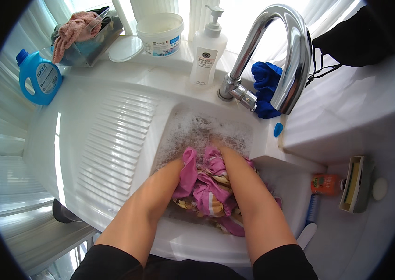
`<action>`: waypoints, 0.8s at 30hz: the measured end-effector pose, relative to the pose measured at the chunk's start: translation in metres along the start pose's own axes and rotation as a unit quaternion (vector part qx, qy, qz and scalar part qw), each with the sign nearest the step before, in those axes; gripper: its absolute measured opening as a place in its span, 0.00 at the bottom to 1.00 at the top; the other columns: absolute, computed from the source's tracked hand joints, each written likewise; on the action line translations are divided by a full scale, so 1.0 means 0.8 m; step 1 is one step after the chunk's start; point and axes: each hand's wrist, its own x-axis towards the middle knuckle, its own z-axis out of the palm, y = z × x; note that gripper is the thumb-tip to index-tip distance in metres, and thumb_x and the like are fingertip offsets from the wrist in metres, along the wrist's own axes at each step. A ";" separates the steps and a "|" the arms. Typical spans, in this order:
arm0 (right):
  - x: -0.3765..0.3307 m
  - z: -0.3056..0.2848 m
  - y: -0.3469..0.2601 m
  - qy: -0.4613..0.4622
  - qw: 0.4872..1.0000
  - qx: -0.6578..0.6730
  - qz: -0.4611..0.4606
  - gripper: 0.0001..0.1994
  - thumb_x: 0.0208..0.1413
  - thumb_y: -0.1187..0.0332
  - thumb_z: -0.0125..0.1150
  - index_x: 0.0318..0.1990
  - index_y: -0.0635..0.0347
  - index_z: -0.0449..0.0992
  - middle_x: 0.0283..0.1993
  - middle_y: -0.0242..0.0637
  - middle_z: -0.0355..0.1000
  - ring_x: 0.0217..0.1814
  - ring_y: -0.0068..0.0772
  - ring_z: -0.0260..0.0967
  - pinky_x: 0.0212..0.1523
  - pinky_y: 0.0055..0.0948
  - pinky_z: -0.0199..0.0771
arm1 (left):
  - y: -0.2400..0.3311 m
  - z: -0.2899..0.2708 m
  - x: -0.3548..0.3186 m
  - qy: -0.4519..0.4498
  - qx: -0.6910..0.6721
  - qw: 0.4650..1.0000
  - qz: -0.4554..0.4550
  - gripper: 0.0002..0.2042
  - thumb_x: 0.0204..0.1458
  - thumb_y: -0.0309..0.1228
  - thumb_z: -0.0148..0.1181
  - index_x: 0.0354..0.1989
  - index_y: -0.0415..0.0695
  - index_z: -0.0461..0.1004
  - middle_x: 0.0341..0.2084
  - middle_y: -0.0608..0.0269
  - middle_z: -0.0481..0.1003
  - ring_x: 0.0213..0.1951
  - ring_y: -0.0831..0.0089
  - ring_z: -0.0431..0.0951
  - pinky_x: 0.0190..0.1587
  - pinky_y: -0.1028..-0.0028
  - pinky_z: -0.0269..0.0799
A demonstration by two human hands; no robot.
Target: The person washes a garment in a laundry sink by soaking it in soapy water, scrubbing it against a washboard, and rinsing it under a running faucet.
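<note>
Both my forearms reach down into a white sink basin (162, 154) of foamy water. A wet pink, white and yellowish patterned cloth (210, 193), perhaps a garment, lies bunched between them, partly under water. My left forearm (148, 200) ends at the cloth's left edge, where a pink fold stands up beside the wrist; the left hand is hidden. My right hand (216, 141) goes under the suds (202, 123) just beyond the cloth, and its fingers do not show. Whether either hand grips the fabric cannot be seen.
Left of the basin is a ribbed washboard (118, 144). A blue jug (40, 77), a bin of clothes (85, 44), a white tub (160, 35) and a pump bottle (206, 56) stand behind. The chrome faucet (295, 51) arches at back right, near a blue cloth (266, 88) and brush (310, 214).
</note>
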 end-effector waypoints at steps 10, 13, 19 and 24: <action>-0.126 -0.064 -0.079 -0.194 0.975 0.084 -0.070 0.38 0.42 0.31 0.58 0.46 0.59 0.79 0.48 0.53 0.75 0.51 0.45 0.72 0.53 0.35 0.68 | 0.003 -0.067 -0.227 0.316 -0.017 0.912 0.261 0.06 0.47 0.31 0.60 0.23 0.46 0.72 0.20 0.59 0.72 0.27 0.58 0.73 0.32 0.62 0.64; -0.147 -0.050 -0.081 -0.094 0.992 -0.014 -0.078 0.34 0.40 0.35 0.64 0.35 0.63 0.83 0.36 0.49 0.79 0.38 0.42 0.75 0.42 0.38 0.72 | 0.009 -0.096 -0.257 0.317 -0.024 0.885 0.340 0.07 0.46 0.32 0.61 0.22 0.46 0.70 0.18 0.61 0.70 0.26 0.61 0.73 0.31 0.63 0.63; -0.263 -0.073 -0.058 0.121 0.965 0.227 -0.049 0.19 0.45 0.55 0.70 0.24 0.67 0.81 0.21 0.35 0.75 0.20 0.22 0.67 0.23 0.29 0.68 | 0.034 -0.160 -0.278 0.339 -0.040 0.802 0.490 0.08 0.43 0.32 0.65 0.22 0.48 0.71 0.18 0.66 0.68 0.24 0.66 0.69 0.30 0.68 0.62; -0.360 -0.126 -0.078 0.205 0.807 0.553 -0.015 0.08 0.50 0.71 0.66 0.26 0.69 0.78 0.23 0.31 0.73 0.21 0.18 0.66 0.22 0.20 0.66 | 0.054 -0.214 -0.278 0.349 -0.007 0.727 0.591 0.08 0.42 0.32 0.66 0.22 0.48 0.71 0.19 0.67 0.68 0.25 0.69 0.69 0.32 0.69 0.63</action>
